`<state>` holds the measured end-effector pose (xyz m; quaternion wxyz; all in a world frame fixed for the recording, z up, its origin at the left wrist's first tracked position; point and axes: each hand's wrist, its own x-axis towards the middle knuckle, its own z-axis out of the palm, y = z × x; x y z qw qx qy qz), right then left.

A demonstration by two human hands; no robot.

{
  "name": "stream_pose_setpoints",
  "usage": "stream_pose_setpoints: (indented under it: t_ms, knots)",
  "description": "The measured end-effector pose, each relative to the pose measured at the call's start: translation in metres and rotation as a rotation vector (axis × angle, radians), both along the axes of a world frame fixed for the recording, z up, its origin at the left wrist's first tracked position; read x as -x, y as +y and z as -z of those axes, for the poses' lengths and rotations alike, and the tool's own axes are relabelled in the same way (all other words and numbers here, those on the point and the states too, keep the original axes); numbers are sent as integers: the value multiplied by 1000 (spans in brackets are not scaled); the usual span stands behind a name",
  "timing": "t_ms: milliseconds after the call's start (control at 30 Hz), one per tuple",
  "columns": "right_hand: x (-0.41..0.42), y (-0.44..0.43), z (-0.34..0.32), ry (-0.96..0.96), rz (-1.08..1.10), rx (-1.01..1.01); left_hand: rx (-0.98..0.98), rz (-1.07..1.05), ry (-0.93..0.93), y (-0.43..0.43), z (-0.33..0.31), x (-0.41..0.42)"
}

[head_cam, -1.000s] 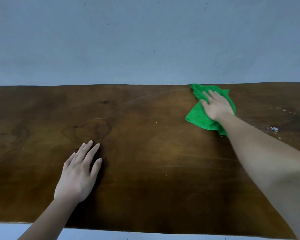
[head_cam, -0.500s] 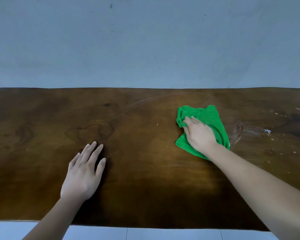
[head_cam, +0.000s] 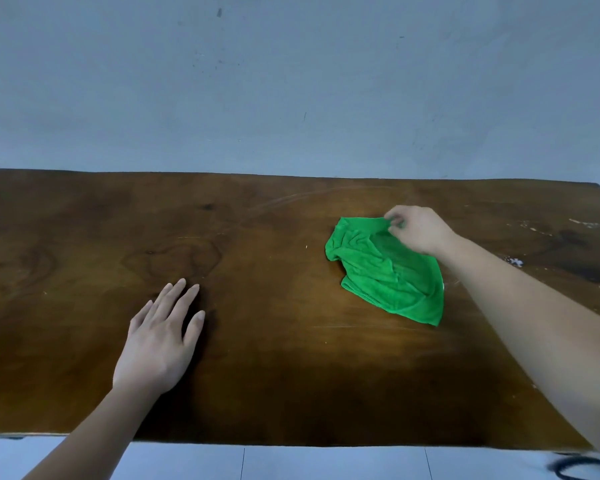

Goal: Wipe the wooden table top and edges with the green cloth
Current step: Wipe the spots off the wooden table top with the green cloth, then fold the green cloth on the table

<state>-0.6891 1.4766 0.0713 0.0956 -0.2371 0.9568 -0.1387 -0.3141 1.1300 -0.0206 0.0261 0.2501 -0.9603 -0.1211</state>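
A crumpled green cloth (head_cam: 388, 271) lies on the dark wooden table top (head_cam: 274, 375), right of centre. My right hand (head_cam: 420, 230) sits at the cloth's far edge, its fingers curled and pinching that edge. My left hand (head_cam: 160, 337) rests flat on the wood at the left, fingers straight, apart from the cloth.
White specks and smears (head_cam: 515, 261) dot the table's right end. A pale blue wall (head_cam: 291, 81) rises right behind the far edge. Light floor tiles (head_cam: 326, 462) show below the near edge, with a dark cable (head_cam: 575, 469) at the bottom right.
My right hand dragged the cloth from the far edge toward me, then lifted off its middle and took hold of its far edge. My left hand stayed planted.
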Motion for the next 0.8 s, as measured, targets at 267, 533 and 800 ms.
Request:
stream_pose_setpoints:
  t_ms: [267, 533, 800]
  knots:
    - [37, 1, 29, 57, 11, -159, 13, 1, 10, 3, -4, 1]
    - [30, -1, -3, -61, -59, 113, 43, -38, 75, 20, -14, 16]
    - [-9, 3, -76, -224, -237, 405, -323, 72, 304, 125, -61, 110]
